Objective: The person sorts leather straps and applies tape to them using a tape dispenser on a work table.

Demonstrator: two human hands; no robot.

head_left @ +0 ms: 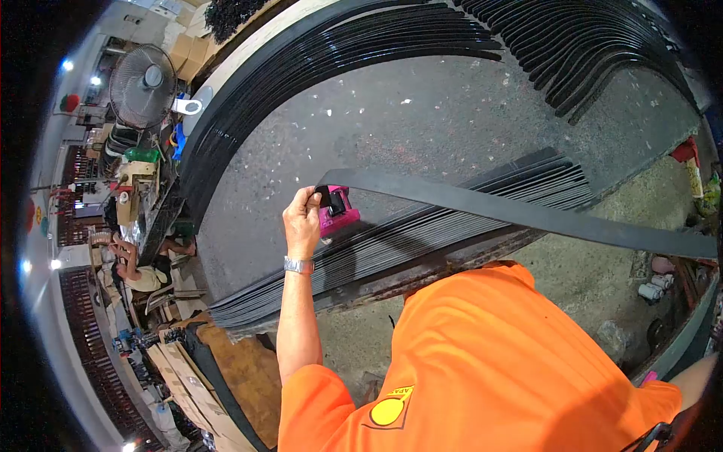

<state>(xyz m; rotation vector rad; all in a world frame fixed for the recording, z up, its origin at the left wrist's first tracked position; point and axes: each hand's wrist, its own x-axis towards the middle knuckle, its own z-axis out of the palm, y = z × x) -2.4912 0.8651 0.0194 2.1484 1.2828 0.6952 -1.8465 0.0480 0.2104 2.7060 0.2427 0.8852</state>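
My left hand [303, 218], with a metal watch on the wrist, pinches the end of a long black flat strip [452, 197] between thumb and fingers. From there the strip runs across the view and out at the right edge. Just beside the hand, a magenta device with a black middle [340, 217] rests on the grey table [392, 124]. Below the held strip lies a row of stacked black strips [452, 215] along the table's near edge. Only part of my right arm [694, 380] shows at the lower right; its hand is out of view.
More black strips [286, 87] line the far edge, with a curved bundle [595, 53] at upper right. A fan [143, 85] stands at the left. Farther back, a person [143, 275] sits near cluttered benches. Flattened cardboard [184, 384] lies lower left.
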